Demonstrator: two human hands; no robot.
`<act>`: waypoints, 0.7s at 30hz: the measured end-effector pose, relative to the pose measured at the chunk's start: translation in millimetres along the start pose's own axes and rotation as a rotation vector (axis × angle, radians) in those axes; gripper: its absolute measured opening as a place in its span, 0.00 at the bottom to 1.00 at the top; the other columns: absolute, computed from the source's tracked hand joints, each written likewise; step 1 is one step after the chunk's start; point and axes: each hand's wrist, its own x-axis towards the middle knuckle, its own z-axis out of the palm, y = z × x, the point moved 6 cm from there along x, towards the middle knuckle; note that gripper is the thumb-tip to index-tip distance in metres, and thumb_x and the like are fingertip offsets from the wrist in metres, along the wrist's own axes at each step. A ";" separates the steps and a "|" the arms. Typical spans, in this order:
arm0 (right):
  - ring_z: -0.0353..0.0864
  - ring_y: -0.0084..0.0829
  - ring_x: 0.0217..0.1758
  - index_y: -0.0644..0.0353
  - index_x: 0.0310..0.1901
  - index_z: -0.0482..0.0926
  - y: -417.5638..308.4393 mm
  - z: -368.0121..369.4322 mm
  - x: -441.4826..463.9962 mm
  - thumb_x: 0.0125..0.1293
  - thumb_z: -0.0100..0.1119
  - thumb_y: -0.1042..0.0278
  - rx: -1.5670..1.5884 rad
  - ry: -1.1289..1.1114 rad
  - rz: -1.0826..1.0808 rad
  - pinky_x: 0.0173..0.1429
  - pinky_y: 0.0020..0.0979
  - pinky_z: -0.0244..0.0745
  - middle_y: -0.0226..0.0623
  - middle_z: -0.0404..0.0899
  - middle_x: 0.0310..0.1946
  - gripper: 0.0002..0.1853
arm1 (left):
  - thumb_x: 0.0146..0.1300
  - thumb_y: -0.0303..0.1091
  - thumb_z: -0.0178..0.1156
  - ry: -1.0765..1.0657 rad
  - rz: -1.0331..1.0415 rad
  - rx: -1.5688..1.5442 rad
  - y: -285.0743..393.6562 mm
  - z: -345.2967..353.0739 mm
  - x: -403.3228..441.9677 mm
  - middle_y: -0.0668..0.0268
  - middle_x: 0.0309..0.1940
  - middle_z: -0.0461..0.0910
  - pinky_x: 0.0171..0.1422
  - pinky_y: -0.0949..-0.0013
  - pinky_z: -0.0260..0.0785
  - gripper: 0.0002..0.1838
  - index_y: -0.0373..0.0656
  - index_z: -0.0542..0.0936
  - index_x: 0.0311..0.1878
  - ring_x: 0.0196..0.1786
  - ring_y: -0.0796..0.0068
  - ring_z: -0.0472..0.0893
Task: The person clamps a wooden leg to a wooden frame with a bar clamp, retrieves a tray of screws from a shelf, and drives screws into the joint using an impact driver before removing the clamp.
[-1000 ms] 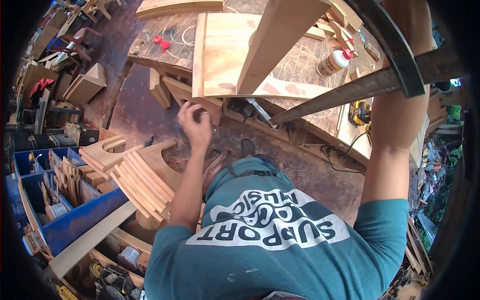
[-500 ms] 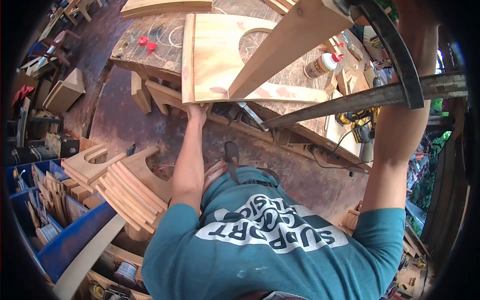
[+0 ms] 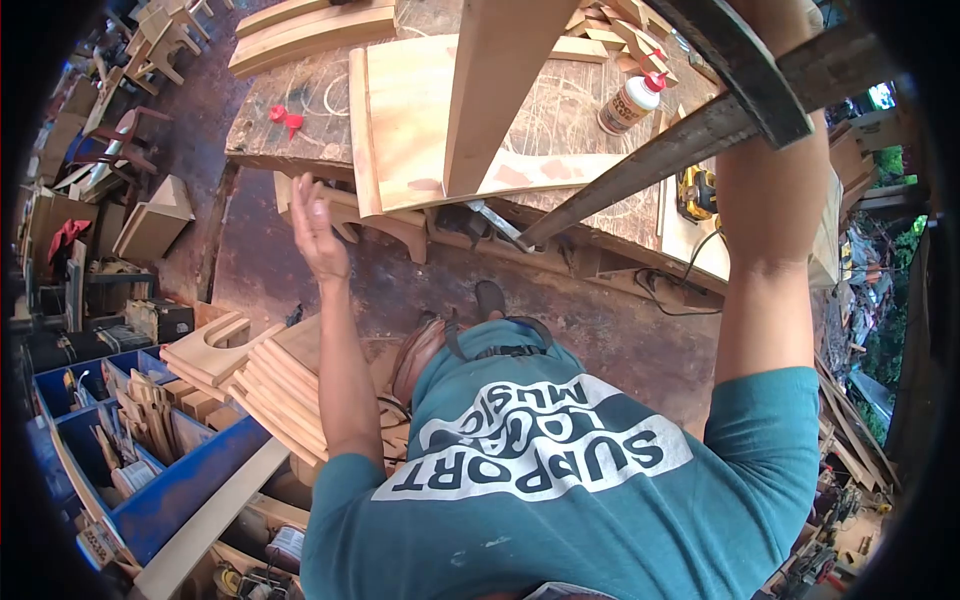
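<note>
My left hand [image 3: 320,235] is raised off the left front corner of a flat wooden panel [image 3: 405,110]; its fingers are stretched out and it holds nothing. A long wooden beam [image 3: 505,90] rises from the panel's front edge towards me. Alongside it slants a metal bar clamp [image 3: 650,160], its lower jaw [image 3: 500,225] under that edge and its upper jaw [image 3: 740,75] near the top of the view. My right hand [image 3: 785,22] is up beside this upper jaw, partly behind the bar and cut off by the frame, so its fingers are hidden.
A glue bottle [image 3: 632,103] and red caps [image 3: 287,121] are on the workbench [image 3: 310,90]. A yellow-black power tool [image 3: 697,193] with a cord lies right. Stacked curved wood pieces [image 3: 285,395] and a blue divided bin [image 3: 175,490] stand at lower left.
My left hand has let go of the panel's corner and moved left, fingers extended. The clamp's bar now slants more steeply, and the beam appears more upright in view.
</note>
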 end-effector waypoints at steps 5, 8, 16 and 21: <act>0.82 0.22 0.26 0.60 0.37 0.81 -6.2 32.7 -6.0 0.69 0.68 0.44 -0.055 0.126 0.040 0.35 0.26 0.79 0.30 0.79 0.21 0.23 | 0.76 0.53 0.58 -0.023 -0.113 0.187 -1.2 27.5 13.9 0.42 0.76 0.65 0.80 0.56 0.58 0.45 0.31 0.52 0.81 0.78 0.51 0.66; 0.86 0.25 0.38 0.62 0.50 0.81 19.4 16.0 -13.9 0.68 0.67 0.38 -0.168 0.437 0.148 0.44 0.28 0.80 0.35 0.85 0.35 0.30 | 0.76 0.57 0.57 -0.103 -0.457 0.160 -119.1 16.7 33.1 0.38 0.75 0.65 0.80 0.57 0.59 0.47 0.26 0.54 0.80 0.77 0.50 0.67; 0.79 0.39 0.59 0.65 0.75 0.65 68.3 -10.5 -176.6 0.63 0.34 0.09 -0.266 0.415 0.094 0.63 0.40 0.73 0.54 0.76 0.64 0.61 | 0.77 0.57 0.53 -0.252 -0.452 0.436 -120.2 41.9 35.2 0.42 0.71 0.73 0.77 0.57 0.62 0.40 0.28 0.66 0.75 0.73 0.51 0.73; 0.83 0.33 0.56 0.65 0.68 0.73 200.6 89.0 -260.0 0.75 0.63 0.50 -0.185 0.583 0.216 0.60 0.38 0.78 0.41 0.83 0.55 0.30 | 0.78 0.47 0.56 -0.323 -0.425 0.298 -147.0 35.1 33.1 0.45 0.70 0.74 0.73 0.59 0.67 0.35 0.27 0.64 0.75 0.70 0.54 0.76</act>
